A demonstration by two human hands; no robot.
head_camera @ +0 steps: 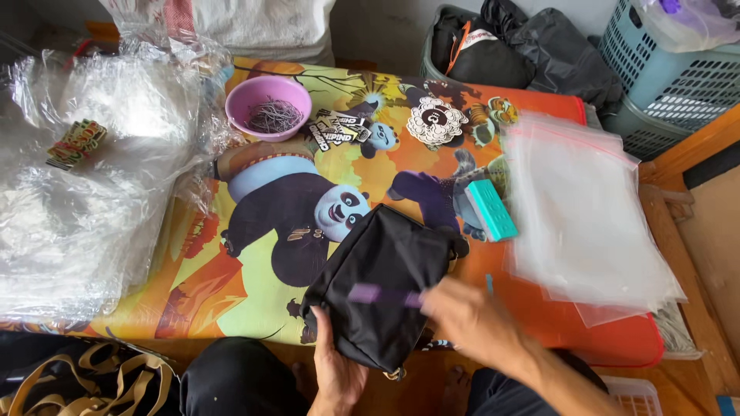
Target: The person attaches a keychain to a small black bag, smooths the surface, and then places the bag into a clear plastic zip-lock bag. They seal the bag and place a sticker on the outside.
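Head view: a black bag (381,289) lies at six o'clock on the cartoon-printed table (254,296). The left hand (337,370) clasps its lower edge from beneath, fingers curled. The right hand (470,320), blurred, pinches a purple strip (378,293) across it. A teal block (491,209) sits at two o'clock from the bag, a pink bowl (269,106) at eleven.

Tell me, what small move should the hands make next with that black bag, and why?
Probably press the purple strip flat onto the black bag. The right hand holds the strip across the bag's front, blurred in motion, while the left hand steadies the bag's lower edge.
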